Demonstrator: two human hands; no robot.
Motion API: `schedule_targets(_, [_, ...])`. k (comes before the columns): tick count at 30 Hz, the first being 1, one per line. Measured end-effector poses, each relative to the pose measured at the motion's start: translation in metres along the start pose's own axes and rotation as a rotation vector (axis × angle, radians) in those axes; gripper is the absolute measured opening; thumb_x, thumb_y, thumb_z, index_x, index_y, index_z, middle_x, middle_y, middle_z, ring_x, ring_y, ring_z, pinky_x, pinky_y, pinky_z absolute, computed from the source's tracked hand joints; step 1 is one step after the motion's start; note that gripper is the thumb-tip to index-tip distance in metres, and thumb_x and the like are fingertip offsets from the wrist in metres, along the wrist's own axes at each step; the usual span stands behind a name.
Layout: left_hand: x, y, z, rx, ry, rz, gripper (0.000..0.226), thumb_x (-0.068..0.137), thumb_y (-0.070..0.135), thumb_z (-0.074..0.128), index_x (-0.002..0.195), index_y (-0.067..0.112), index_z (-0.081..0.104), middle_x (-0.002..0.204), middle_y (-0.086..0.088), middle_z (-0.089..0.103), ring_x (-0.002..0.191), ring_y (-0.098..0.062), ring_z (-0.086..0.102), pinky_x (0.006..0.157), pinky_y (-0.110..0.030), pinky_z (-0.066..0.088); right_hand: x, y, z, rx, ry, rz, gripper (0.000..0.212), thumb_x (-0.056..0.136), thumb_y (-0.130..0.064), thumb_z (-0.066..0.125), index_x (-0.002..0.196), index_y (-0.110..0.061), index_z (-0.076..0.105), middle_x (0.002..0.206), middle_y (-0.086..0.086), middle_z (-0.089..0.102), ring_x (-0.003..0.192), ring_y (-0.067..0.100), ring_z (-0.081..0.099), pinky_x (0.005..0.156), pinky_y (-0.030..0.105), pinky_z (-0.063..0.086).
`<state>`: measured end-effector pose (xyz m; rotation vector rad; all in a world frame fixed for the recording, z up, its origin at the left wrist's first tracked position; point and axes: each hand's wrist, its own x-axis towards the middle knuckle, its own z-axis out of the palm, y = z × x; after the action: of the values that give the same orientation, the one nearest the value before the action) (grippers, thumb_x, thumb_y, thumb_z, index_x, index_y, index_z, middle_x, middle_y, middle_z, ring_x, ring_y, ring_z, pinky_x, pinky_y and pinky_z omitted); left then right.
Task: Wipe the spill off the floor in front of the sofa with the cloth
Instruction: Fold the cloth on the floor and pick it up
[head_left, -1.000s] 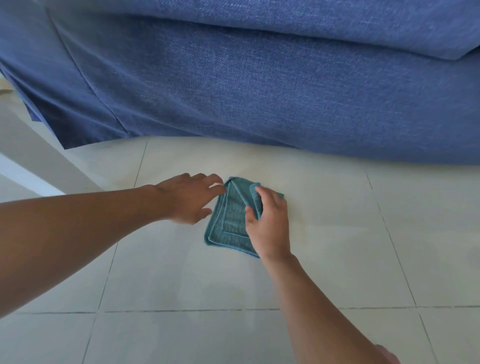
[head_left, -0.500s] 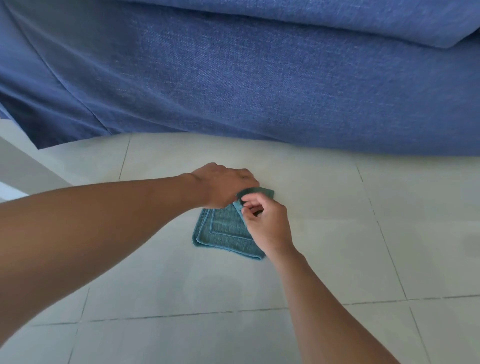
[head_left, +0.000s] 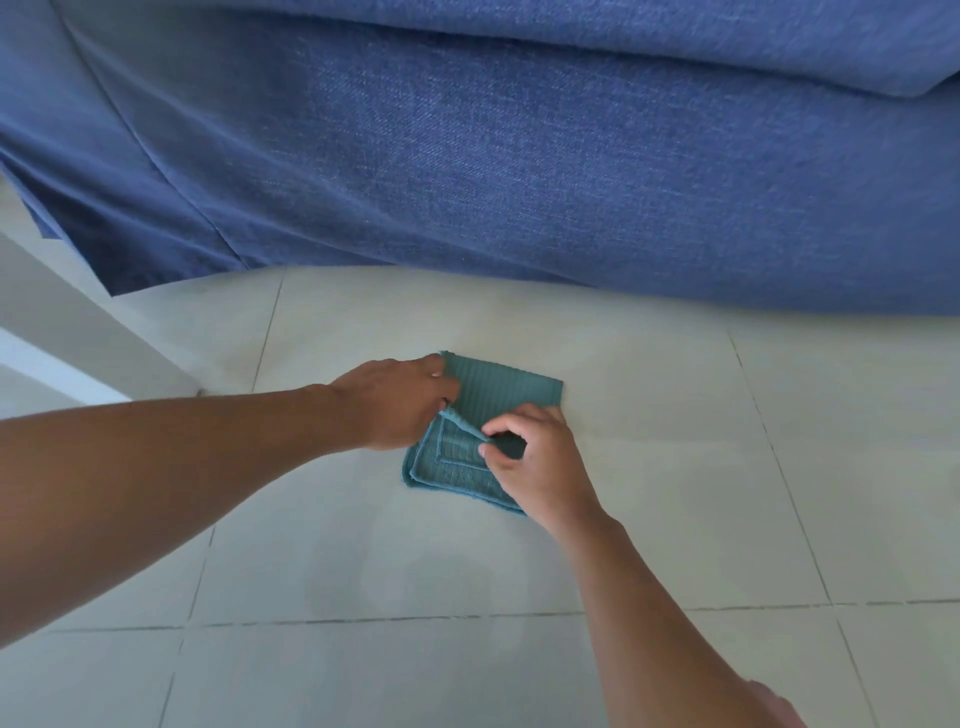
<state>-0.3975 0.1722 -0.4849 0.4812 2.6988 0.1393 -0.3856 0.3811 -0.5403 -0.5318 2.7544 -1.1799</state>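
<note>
Down on the pale tiled floor (head_left: 649, 467), just near of the blue sofa (head_left: 519, 156), lies the teal cloth (head_left: 498, 384), folded into a rough square with stitched borders showing on its near half; the left hand (head_left: 400, 402) comes in from the left and rests on the cloth's left edge, fingers curled under and hidden, so I cannot tell whether it grips the fabric or only presses it; the right hand (head_left: 535, 462) covers the near right corner, thumb and forefinger pinched together on a raised fold of the cloth; a faint damp sheen shows on the tiles near of the cloth; a pale wall (head_left: 62, 332) runs along the far left.
</note>
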Motion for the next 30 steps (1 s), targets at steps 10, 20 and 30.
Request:
schedule_targets(10, [-0.012,0.011,0.02,-0.607,0.079,-0.206,0.028,0.085,0.036,0.074,0.109,0.029,0.064,0.087,0.007,0.07,0.081,-0.012,0.066,0.077,-0.033,0.055,-0.006,0.001,0.003,0.006,0.072,-0.054,0.006,0.08,-0.015,0.072,0.083,-0.02,0.075,0.079,-0.009,0.067,0.081,0.019,0.057,0.077,0.042,0.051])
schedule_targets(20, [-0.011,0.016,0.028,-0.497,0.074,-0.102,0.018,0.081,0.017,0.073,0.094,0.026,0.066,0.089,0.006,0.067,0.075,-0.004,0.062,0.065,-0.024,0.049,-0.029,0.008,0.0,-0.045,0.145,0.01,0.04,0.075,-0.012,0.071,0.114,-0.021,0.07,0.107,-0.008,0.056,0.103,0.015,0.046,0.092,0.035,0.048])
schedule_targets(30, [-0.006,0.006,0.011,-0.684,0.033,-0.148,0.007,0.087,0.024,0.074,0.089,0.029,0.069,0.08,0.001,0.072,0.067,-0.007,0.067,0.071,-0.025,0.053,-0.041,0.016,-0.006,-0.026,0.19,0.019,0.04,0.075,-0.003,0.076,0.113,-0.015,0.072,0.11,-0.003,0.057,0.108,0.015,0.049,0.091,0.004,0.036])
